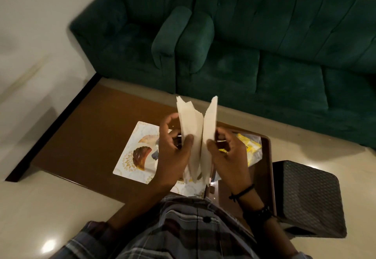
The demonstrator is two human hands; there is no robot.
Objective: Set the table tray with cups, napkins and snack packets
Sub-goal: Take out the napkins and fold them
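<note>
Both hands hold white paper napkins [196,130] upright above the table, spread apart like an open book. My left hand [175,149] pinches the left part, and my right hand [227,153] pinches the right part. Below them lies a white tray [130,157] with a gold and brown pattern, partly hidden by my hands. A clear bag with yellow snack packets [252,149] rests on the table to the right of my right hand. No cups can be made out.
The brown wooden coffee table [91,128] stands in front of a green sofa [254,51]. A dark woven stool [309,197] sits close at the table's right end. Pale tiled floor surrounds the table.
</note>
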